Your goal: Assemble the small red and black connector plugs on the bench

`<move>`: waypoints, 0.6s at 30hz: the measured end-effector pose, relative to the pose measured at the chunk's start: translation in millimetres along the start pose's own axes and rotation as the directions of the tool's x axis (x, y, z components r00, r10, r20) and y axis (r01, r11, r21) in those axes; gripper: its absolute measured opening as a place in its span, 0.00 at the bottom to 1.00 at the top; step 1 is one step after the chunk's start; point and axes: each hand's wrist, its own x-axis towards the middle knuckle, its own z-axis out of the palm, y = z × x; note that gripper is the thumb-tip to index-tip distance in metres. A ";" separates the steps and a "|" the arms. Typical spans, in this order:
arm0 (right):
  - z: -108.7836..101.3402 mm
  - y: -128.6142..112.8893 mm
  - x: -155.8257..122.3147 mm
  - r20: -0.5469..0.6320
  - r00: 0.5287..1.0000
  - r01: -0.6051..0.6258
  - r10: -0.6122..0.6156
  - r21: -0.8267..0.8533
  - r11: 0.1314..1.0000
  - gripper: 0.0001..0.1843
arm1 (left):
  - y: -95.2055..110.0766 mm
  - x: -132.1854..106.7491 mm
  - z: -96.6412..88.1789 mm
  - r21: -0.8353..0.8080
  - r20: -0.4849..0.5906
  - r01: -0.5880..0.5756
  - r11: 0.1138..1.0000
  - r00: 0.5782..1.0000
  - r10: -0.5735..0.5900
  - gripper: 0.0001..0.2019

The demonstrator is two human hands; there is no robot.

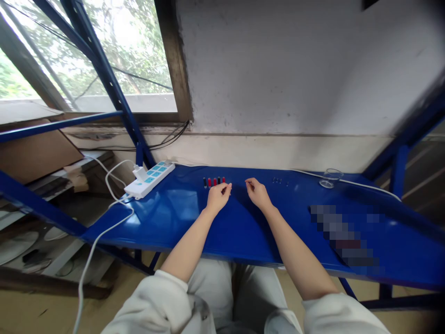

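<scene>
My left hand [218, 197] is over the blue tabletop [181, 227], its thumb and fingers drawn together in a pinch. What sits between those fingertips, if anything, is too small to make out. Just beyond it stands a row of several small red and black cylinders [209, 183], partly covered by the hand. Opposite, my right hand [257, 194] is also pinched, its fingertips pointing toward the left hand with a gap between the two. Anything in this pinch is likewise too small to name. Several tiny metallic pieces [277, 180] lie beyond the right hand, to its right.
A white power strip [151, 180] with a plugged-in adapter sits at the left, its cable hanging over the edge. A clear glass cup [327, 181] stands at the back right. A pixelated dark object [342, 236] lies at the right. Blue posts [114, 88] frame the table.
</scene>
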 end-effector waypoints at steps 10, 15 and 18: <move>3.3 0.9 -1.4 0.011 1.000 0.020 -0.019 -0.039 0.999 0.14 | -0.3 -0.9 -2.0 0.201 0.038 -0.045 0.979 0.999 0.038 0.19; 4.0 1.0 -1.0 0.018 1.000 0.022 -0.021 -0.051 0.998 0.14 | -1.3 -1.0 -2.1 0.244 0.051 -0.062 0.968 0.997 0.051 0.19; 3.9 0.9 -1.0 0.022 1.000 0.022 -0.021 -0.049 0.999 0.14 | -1.4 -0.8 -2.4 0.249 0.061 -0.071 0.966 0.996 0.058 0.19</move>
